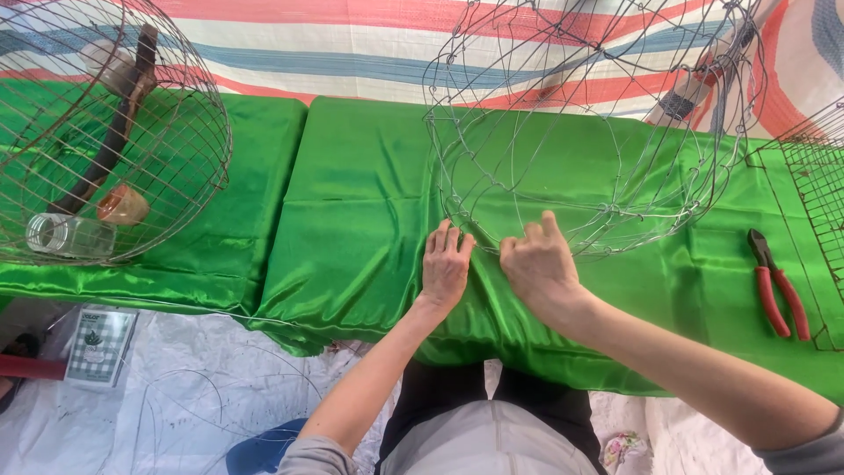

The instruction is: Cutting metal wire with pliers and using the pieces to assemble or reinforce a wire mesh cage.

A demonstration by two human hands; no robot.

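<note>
A large round wire cage frame (571, 114) of thin grey wire lies tilted on the green satin cloth (360, 202). My left hand (445, 264) rests on the cloth at the frame's lower rim, fingers spread and touching the wire. My right hand (538, 262) sits just to its right, fingers curled and pinching the rim wire of the frame. Both forearms reach in from the bottom of the view.
A finished domed wire cage (189, 132) with a clear jar (66, 236) inside stands at far left. Red-handled pliers (778, 286) lie at right beside a flat wire mesh panel (813, 193). A striped tarp hangs behind. A white sheet and a small packet (98, 345) lie below.
</note>
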